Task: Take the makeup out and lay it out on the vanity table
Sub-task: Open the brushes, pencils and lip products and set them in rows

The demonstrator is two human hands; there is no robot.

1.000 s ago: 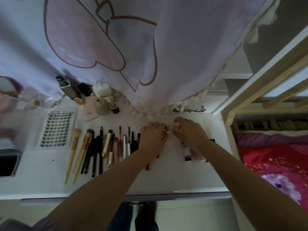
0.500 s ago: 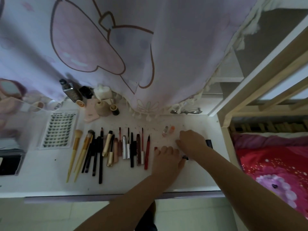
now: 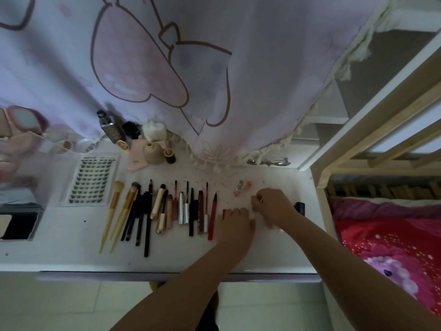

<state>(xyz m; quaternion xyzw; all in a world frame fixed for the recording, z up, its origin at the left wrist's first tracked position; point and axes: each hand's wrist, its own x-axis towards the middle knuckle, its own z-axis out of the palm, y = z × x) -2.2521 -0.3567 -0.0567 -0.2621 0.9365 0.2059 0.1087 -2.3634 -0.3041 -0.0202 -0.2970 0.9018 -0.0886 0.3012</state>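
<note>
On the white vanity table (image 3: 59, 247), a row of makeup brushes (image 3: 114, 211), pencils (image 3: 146, 218), gold and silver tubes (image 3: 159, 204) and a red liner pen (image 3: 212, 218) lies side by side. Small nail-polish-like bottles (image 3: 243, 186) sit farther back. My left hand (image 3: 235, 224) rests palm down just right of the row, fingers curled over a red item (image 3: 224, 212) that barely shows. My right hand (image 3: 274, 206) touches it on the right, fingers pinched around something small and pale. A black item (image 3: 300, 207) pokes out beyond that hand.
A printed curtain (image 3: 214, 68) hangs over the table's back. Below it stand a dark tube (image 3: 109, 127), a beige vase (image 3: 152, 152) and a lash card (image 3: 91, 180). A clear organiser (image 3: 21, 199) is at the left, a wooden bed frame (image 3: 381, 115) and a red blanket (image 3: 393, 247) at the right.
Both hands have drawn back from the far middle of the table toward the front, leaving the small bottles there. In the last half second they have hardly shifted.
</note>
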